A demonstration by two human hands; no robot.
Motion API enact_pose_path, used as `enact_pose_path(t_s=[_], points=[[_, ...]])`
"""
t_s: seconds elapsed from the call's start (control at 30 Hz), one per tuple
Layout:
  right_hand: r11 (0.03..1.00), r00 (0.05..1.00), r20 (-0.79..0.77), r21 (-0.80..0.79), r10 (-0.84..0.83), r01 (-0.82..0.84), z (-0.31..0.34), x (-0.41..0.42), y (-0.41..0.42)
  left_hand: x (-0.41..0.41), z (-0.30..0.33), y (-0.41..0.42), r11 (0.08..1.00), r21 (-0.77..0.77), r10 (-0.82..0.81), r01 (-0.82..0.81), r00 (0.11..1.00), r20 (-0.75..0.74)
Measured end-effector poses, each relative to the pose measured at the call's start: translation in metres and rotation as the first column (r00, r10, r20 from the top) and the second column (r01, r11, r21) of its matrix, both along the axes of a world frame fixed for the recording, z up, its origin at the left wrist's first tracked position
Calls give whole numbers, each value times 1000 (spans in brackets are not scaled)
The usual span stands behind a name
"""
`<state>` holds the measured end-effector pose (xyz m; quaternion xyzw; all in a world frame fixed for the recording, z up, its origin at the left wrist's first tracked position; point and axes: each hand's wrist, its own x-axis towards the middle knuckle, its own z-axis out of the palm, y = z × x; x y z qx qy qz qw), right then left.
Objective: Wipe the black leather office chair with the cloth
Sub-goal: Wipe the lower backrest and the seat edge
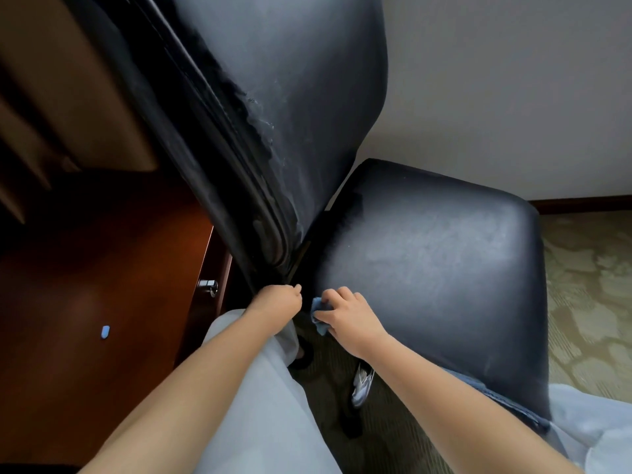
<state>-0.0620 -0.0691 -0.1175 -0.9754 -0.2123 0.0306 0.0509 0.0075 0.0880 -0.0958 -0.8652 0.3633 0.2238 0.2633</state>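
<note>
The black leather office chair [427, 261] fills the middle of the head view, its tall backrest rising at the left and its seat spreading to the right. My right hand [349, 314] grips a small blue cloth [320, 314] bunched against the near left corner of the seat, by the gap under the backrest. My left hand [277, 301] is curled around the bottom edge of the backrest, just left of the cloth. Pale smears show on the backrest leather.
A reddish wooden desk [102, 268] with a metal drawer knob [211, 285] stands close on the left; a small blue item [105, 331] lies on it. Patterned carpet [588, 295] spreads at the right, a pale wall behind. My shoe [362, 384] is under the seat.
</note>
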Motion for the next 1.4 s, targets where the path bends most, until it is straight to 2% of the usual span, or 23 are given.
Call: enact_pose_path(t_s=[0.07, 0.3, 0.4, 0.53, 0.67, 0.77, 1.2, 1.4], points=[[998, 999, 21, -45, 33, -32, 0, -4, -8, 0, 1, -4, 1000, 27, -16, 15, 1000, 21], [995, 994, 73, -52, -86, 90, -7, -15, -5, -6, -12, -6, 999, -42, -25, 33, 985, 172], [993, 989, 118, -66, -90, 98, -10, -7, 9, -1, -20, -2, 995, -93, 46, -35, 992, 121], [991, 985, 137, -71, -101, 111, -11, -8, 9, -2, -27, 8, 923, -280, 263, -263, 964, -39], [991, 983, 166, -87, -83, 98, -13, -16, 4, -13, -28, 21, 817, -499, 262, -288, 957, -123], [990, 974, 211, -88, -88, 108, -15, -9, 12, -16, -31, 22, 745, -571, 316, -345, 936, -154], [989, 974, 205, -87, -97, 117, -17, -12, 15, -22, -37, 24, 589, -694, 371, -414, 902, -222], [980, 973, 147, -66, -178, 190, -7, -7, 27, -21, -33, 21, 575, -680, 415, -454, 879, -236]])
